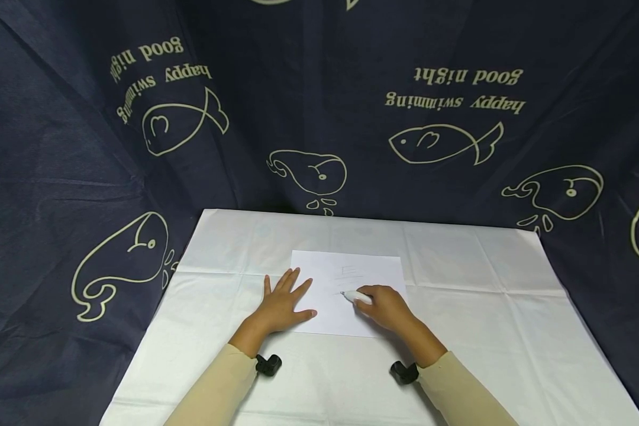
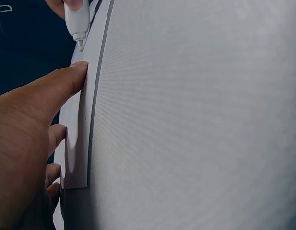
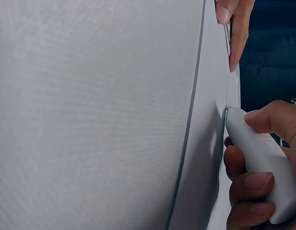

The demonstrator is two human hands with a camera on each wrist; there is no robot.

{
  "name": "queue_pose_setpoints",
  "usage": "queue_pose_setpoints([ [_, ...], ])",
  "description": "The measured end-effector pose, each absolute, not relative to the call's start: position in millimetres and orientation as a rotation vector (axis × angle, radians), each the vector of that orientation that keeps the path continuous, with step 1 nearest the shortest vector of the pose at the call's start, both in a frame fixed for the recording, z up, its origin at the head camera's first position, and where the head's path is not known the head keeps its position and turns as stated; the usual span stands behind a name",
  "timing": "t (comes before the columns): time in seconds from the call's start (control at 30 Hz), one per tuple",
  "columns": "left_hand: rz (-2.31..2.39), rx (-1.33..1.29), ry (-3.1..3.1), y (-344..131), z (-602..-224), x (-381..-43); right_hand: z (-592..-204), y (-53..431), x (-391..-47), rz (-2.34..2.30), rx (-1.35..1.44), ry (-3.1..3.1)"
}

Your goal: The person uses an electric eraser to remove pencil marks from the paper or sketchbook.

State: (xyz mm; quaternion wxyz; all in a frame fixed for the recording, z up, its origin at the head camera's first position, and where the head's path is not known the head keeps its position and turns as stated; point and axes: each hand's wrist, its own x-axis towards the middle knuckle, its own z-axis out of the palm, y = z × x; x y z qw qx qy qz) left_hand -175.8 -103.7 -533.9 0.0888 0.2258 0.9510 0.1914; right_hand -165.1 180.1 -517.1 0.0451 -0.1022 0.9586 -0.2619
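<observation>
A white sheet of paper (image 1: 319,322) lies on the white-covered table, with faint thin lines (image 1: 348,272) drawn on its upper part. My left hand (image 1: 282,307) rests on the sheet's left side, fingers spread and thumb (image 2: 73,76) pointing inward. With my right hand (image 1: 386,307) I hold a thick white pen (image 1: 358,296), its narrow metal tip (image 2: 80,44) pointing left, right at the paper near the middle. In the right wrist view, the fingers (image 3: 253,184) curl round the pen's smooth rounded body (image 3: 263,158).
A white cloth (image 1: 484,331) with fold creases covers the table. Behind and beside it hangs a dark blue fabric (image 1: 319,89) printed with fish, whales and words. A small black camera is strapped at each wrist, below beige sleeves (image 1: 218,378).
</observation>
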Motion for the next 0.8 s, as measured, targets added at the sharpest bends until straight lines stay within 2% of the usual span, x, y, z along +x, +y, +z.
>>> queue_pose_setpoints([
  [0.8, 0.572, 0.674, 2.828, -103.9, -534.9, -176.1, -516.8, 181.4, -164.4, -0.796, -0.265, 2.933],
])
